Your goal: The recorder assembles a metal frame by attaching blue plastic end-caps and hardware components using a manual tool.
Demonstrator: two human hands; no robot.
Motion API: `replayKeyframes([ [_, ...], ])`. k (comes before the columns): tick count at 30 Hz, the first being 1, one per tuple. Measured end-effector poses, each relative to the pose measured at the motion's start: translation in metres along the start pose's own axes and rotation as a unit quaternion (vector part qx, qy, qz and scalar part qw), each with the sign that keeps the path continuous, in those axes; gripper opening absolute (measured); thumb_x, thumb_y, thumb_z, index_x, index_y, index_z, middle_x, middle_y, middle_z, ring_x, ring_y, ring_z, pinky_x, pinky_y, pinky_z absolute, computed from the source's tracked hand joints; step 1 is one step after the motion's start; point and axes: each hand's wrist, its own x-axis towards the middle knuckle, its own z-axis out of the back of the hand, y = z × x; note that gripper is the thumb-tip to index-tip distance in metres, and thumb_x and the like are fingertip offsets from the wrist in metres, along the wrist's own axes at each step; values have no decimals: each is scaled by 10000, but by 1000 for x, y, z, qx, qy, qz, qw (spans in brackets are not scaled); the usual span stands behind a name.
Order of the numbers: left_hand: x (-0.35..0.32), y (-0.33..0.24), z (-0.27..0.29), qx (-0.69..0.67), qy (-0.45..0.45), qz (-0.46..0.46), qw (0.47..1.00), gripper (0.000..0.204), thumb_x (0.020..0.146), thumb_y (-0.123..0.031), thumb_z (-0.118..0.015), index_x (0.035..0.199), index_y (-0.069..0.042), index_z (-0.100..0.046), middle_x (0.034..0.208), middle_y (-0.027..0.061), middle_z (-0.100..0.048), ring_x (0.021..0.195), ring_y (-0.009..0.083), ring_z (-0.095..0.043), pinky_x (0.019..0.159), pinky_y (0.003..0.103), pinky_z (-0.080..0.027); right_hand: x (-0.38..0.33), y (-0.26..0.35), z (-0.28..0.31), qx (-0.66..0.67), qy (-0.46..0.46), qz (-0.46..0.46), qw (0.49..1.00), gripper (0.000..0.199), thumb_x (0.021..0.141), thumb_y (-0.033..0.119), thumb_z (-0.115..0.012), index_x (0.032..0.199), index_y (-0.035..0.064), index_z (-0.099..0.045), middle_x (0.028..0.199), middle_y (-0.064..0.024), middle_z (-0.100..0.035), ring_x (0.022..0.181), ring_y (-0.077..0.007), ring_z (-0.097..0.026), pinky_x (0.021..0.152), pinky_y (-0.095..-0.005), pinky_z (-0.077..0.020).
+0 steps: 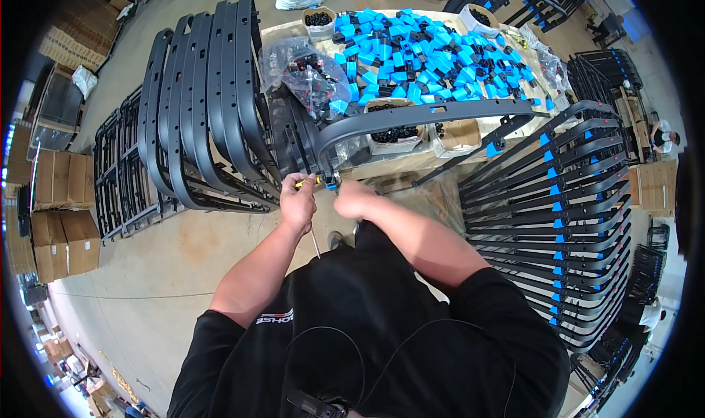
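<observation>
My left hand (297, 206) is closed round a screwdriver (316, 243); a bit of its yellow handle shows at the fingers, and the thin metal shaft points back toward my body. Beside it, my right hand (352, 200) is curled closed at a small blue and black plastic piece (332, 184). What sits inside those fingers is hidden. The plastic piece is at the near end of a curved dark metal frame bar (433, 114), which arches across the front of the table to the right.
A table (371, 170) carries a heap of blue and black plastic parts (411, 51), a clear bag of small parts (308, 80) and boxes of black pieces (396, 134). Curved metal frames (198, 102) stand at left; more frames with blue pieces (551, 220) line the right. Cartons (62, 212) are stacked far left.
</observation>
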Motion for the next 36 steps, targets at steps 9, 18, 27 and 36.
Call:
replayKeyframes([
  [9, 0, 4, 5, -23, 1, 1, 1000, 125, 987, -162, -661, 993, -149, -537, 660, -50, -478, 449, 32, -342, 372, 229, -234, -13, 23, 24, 37, 124, -31, 991, 381, 893, 136, -529, 1183, -105, -581, 1074, -264, -698, 941, -399, -699, 849, -467, -553],
  [18, 1, 0, 5, -6, -6, 13, 1000, 126, 986, -171, -660, 972, -148, -537, 646, -50, -462, 454, 35, -343, 378, 233, -239, -21, 21, 24, 28, 74, -20, 997, 333, 884, 142, -558, 1047, -135, -643, 1070, -320, -691, 962, -376, -722, 799, -436, -572],
  [27, 5, 6, -3, -3, -21, -29, 999, 136, 973, -174, -680, 961, -144, -548, 633, -45, -474, 435, 39, -342, 365, 235, -230, -16, 5, -3, 56, 32, 6, 998, 344, 836, 111, -593, 1070, -138, -632, 975, -310, -689, 840, -357, -725, 756, -439, -578],
  [36, 7, 9, 11, 1, -44, -64, 997, 144, 966, -183, -690, 949, -141, -554, 600, -49, -460, 421, 45, -342, 363, 241, -229, -30, 31, 31, 373, 220, -110, 895, 231, 824, 86, -557, 932, -107, -623, 912, -273, -691, 732, -352, -714, 504, -512, -543],
])
